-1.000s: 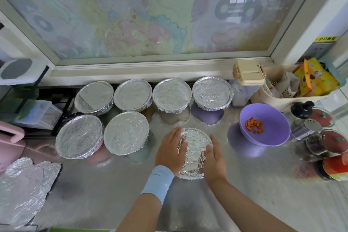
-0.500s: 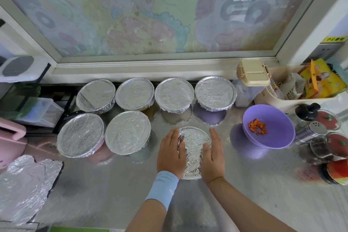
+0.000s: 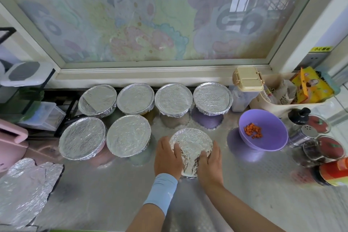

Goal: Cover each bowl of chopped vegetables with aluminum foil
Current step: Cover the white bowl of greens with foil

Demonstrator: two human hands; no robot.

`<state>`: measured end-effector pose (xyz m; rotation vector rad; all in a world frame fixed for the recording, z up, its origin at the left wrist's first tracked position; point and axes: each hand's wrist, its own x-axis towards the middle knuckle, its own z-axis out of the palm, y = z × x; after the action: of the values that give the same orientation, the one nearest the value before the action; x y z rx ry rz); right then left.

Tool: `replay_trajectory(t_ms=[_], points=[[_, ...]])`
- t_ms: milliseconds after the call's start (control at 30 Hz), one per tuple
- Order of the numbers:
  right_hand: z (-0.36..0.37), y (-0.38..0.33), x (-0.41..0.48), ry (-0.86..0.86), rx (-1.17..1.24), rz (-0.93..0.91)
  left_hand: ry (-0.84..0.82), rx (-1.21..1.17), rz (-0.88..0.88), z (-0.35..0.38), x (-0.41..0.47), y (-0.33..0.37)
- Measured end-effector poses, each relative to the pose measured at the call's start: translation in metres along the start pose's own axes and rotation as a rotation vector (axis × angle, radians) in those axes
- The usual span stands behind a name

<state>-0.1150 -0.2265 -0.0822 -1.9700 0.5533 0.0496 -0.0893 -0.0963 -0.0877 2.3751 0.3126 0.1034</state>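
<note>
A small bowl wrapped in crinkled aluminum foil (image 3: 192, 144) sits on the counter in front of me. My left hand (image 3: 167, 156), with a light blue wristband, cups its left side with the thumb on top of the foil. My right hand (image 3: 210, 164) cups the right side the same way. Several other foil-covered bowls (image 3: 130, 134) stand in two rows behind and to the left. To the right an uncovered purple bowl (image 3: 273, 143) holds diced carrot (image 3: 253, 131).
Loose foil sheets (image 3: 24, 188) lie at the counter's near left. Jars and a shaker (image 3: 307, 133) crowd the right edge, with a lidded container (image 3: 246, 79) and a basket of packets (image 3: 282, 102) behind. A window sill runs along the back.
Both hands have slid back along the bowl's sides toward me, and the foil at the near rim is folded down more tightly.
</note>
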Motion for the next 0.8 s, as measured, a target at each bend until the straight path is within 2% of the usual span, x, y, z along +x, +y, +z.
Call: replay_trajectory(t_ms=[100, 267, 367, 433, 533, 633, 700, 800], points=[[0.004, -0.004, 0.004, -0.035, 0.095, 0.048, -0.101, -0.068, 0.006, 0.005, -0.003, -0.003], [-0.001, -0.002, 0.015, -0.121, 0.189, 0.083, -0.064, -0.168, -0.053, 0.008, -0.011, 0.001], [-0.010, -0.003, 0.021, -0.195, 0.326, 0.131, -0.124, -0.144, -0.070, 0.002, -0.010, -0.002], [-0.022, -0.009, 0.028, -0.243, 0.300, 0.109, -0.154, -0.117, -0.073, -0.008, -0.005, -0.002], [-0.046, -0.014, 0.044, -0.338, -0.040, -0.088, -0.223, -0.090, 0.051, -0.026, 0.003, 0.001], [-0.065, -0.020, 0.054, -0.574, -0.471, -0.324, -0.454, 0.070, 0.208, -0.037, 0.006, 0.003], [-0.069, -0.020, 0.053, -0.659, -0.617, -0.391, -0.519, 0.268, 0.297, -0.038, 0.001, 0.005], [-0.060, -0.012, 0.051, -0.629, -0.721, -0.492, -0.494, 0.412, 0.345, -0.030, 0.000, 0.002]])
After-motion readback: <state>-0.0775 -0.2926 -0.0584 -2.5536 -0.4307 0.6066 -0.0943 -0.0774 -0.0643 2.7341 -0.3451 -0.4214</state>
